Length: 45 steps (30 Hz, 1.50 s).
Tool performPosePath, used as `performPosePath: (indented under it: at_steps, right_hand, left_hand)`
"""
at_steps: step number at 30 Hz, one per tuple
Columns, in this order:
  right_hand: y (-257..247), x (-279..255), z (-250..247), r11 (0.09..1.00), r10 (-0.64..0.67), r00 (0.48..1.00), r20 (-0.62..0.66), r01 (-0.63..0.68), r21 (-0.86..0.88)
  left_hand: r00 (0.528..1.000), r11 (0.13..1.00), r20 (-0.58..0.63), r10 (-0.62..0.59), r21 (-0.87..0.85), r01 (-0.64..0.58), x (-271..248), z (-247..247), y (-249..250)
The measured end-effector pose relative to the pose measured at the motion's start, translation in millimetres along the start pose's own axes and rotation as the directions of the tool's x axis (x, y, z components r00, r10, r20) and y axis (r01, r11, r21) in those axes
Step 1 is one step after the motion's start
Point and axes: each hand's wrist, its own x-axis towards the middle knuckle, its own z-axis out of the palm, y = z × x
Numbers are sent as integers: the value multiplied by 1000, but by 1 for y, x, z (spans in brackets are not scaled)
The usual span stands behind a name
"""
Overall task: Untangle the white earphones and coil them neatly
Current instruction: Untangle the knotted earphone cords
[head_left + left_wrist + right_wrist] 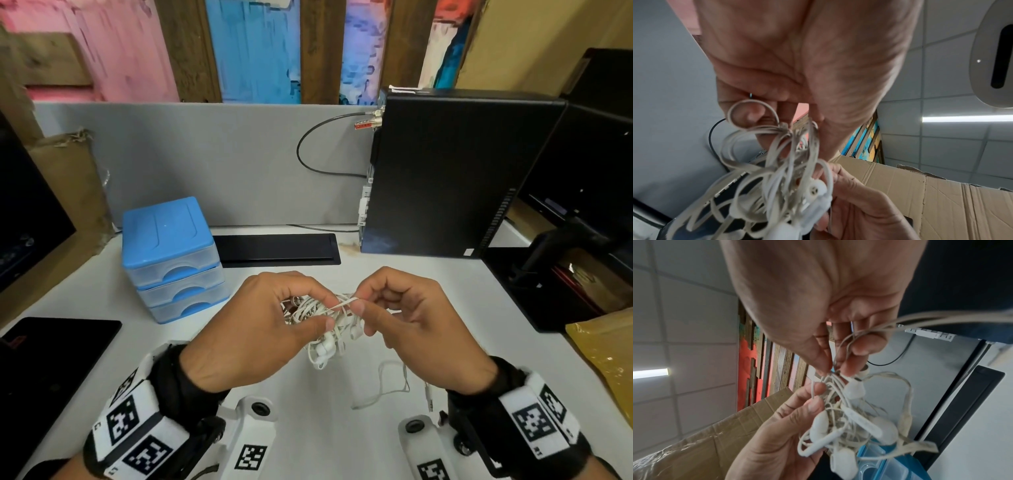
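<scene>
Nearest to the camera, both wrists carry bands with black and white square markers, and the two hands are held up together above the white table point(342, 455). The left hand point(260, 325) has its fingers and thumb curled around a tangled bundle of white earphones point(329, 329), and the bundle sits in the gap between the two hands. The right hand point(407, 318) pinches one strand of the cord between the thumb and the index finger at the top of the bundle. In the wrist views several earbuds and a thin inline control hang inside the knot of flat loops point(855, 418). One loose thin part of the cord point(387, 387) hangs down from the right hand, and its end lies on the table. Behind the left hand, a little to the left, stands a small blue drawer unit point(174, 260) with three clear drawers. A flat black panel point(277, 248) lies further back in the table surface. On the right stands a black computer case point(452, 171), upright, with a dark cable point(318, 150) looping from its side in front of a grey divider point(205, 161).
</scene>
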Motion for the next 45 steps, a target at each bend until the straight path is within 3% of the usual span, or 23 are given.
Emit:
performPosePath:
  at_steps: [9, 15, 21, 25, 30, 33, 36, 40, 42, 45]
  right_hand:
    - [2, -2, 1, 996, -15, 998, 63, 9, 86]
    - [0, -5, 8, 990, -110, 994, -14, 108, -87]
    - [-2, -4, 7, 972, -194, 966, -171, 166, -165]
    - [-2, -2, 6, 941, -243, 951, -191, 183, -286]
    - [-7, -9, 15, 907, -356, 899, -254, 267, -326]
    - [-13, -14, 19, 888, -409, 896, -172, 346, -304]
    - [-8, -14, 23, 875, -357, 933, -40, 319, -363]
    - [-2, -9, 22, 895, -332, 939, -87, 284, -345]
    - [-3, -8, 19, 940, -281, 952, -118, 248, -235]
    - [-3, -7, 16, 985, -171, 976, -131, 169, -25]
  left_hand:
    - [998, 994, 59, -15, -109, 21, 3, -7, -1]
    - [986, 957, 165, -9, -284, 56, 1, -8, -1]
    - [958, 840, 286, -12, -517, 165, 4, -8, -6]
    - [944, 746, 329, 26, -635, 201, 7, -15, -11]
    - [968, 646, 246, -39, -733, 213, 11, -18, -13]
    - [970, 580, 212, -120, -778, 242, 13, -18, -12]
    - [958, 471, 219, -187, -835, 283, 14, -16, -10]
    - [944, 354, 241, -227, -882, 310, 14, -12, -7]
    - [941, 372, 222, -257, -876, 308, 14, -10, -4]
    - [948, 471, 164, -273, -837, 280, 14, -6, 0]
